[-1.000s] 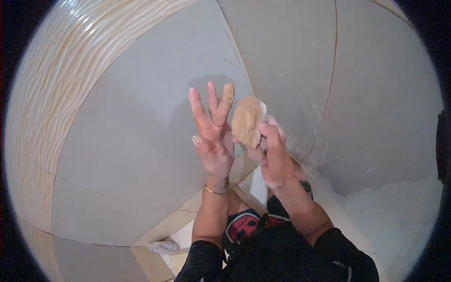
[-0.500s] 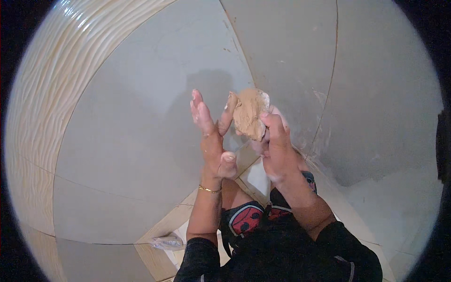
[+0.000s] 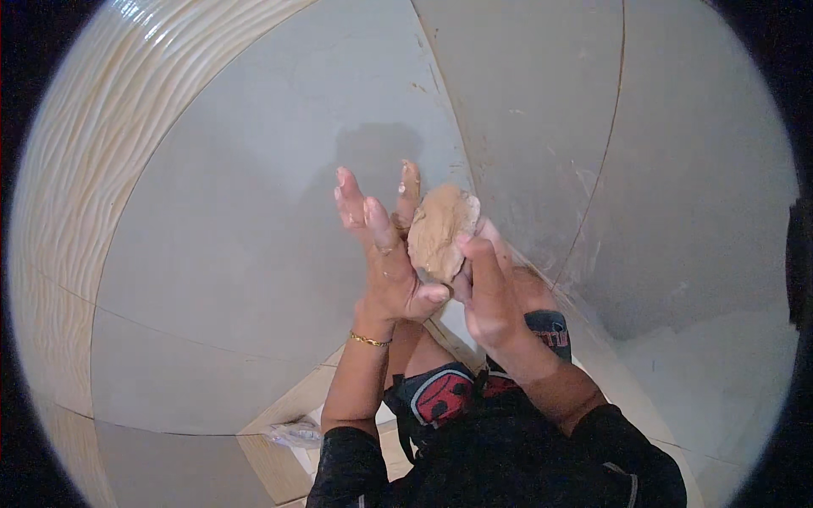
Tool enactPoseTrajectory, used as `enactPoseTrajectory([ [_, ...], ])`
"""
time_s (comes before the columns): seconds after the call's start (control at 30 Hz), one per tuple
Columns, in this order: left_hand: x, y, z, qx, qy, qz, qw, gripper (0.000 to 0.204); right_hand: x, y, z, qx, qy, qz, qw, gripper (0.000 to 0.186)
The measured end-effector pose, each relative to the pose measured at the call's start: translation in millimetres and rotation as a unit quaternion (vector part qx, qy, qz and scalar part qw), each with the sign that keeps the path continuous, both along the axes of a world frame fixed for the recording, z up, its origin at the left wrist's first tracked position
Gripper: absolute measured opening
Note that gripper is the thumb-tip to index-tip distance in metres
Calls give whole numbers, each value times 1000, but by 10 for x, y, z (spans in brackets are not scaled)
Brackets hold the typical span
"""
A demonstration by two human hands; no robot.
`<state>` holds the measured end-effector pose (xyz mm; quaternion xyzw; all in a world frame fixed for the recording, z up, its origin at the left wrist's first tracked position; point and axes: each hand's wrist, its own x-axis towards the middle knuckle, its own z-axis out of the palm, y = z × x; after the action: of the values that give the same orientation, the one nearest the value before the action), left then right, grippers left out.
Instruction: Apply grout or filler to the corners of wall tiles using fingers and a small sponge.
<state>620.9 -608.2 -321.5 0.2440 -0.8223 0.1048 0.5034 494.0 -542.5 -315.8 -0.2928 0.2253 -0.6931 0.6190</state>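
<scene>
The right hand (image 3: 491, 292) grips a tan paste lump (image 3: 441, 230) beside the wide-spread left hand (image 3: 389, 275), contact unclear. Small lettering (image 3: 555, 339) marks the dark shorts (image 3: 545, 321); grey wall (image 3: 229, 212) stretches left of a brown seam (image 3: 450, 110).

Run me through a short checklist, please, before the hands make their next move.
1. Right hand gripping the pale-edged piece: ok, thumb over its edge.
2. Tan paste on the piece: ok, it covers most of the side facing the camera.
3. Left hand free: ok, open with fingers spread, nothing seen in its grasp.
4. Left fingers clean: not ok, one is smeared with paste.
5. Left hand touching the piece: cannot tell, they nearly overlap in this view.
6. Plastic packet apart from both hands: ok.
</scene>
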Motion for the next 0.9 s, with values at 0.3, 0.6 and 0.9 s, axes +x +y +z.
enactPoseTrajectory([
  [0.3,79,28,106,-66,-101,23,992,97,-91,-51,67,18,16,-54,998,17],
  [0.6,343,125,402,-70,-253,34,964,75,-359,-189,131,-12,61,-85,994,19],
  [0.9,284,254,651,-71,-360,91,926,45,-300,-82,38,-10,72,-59,996,36],
])
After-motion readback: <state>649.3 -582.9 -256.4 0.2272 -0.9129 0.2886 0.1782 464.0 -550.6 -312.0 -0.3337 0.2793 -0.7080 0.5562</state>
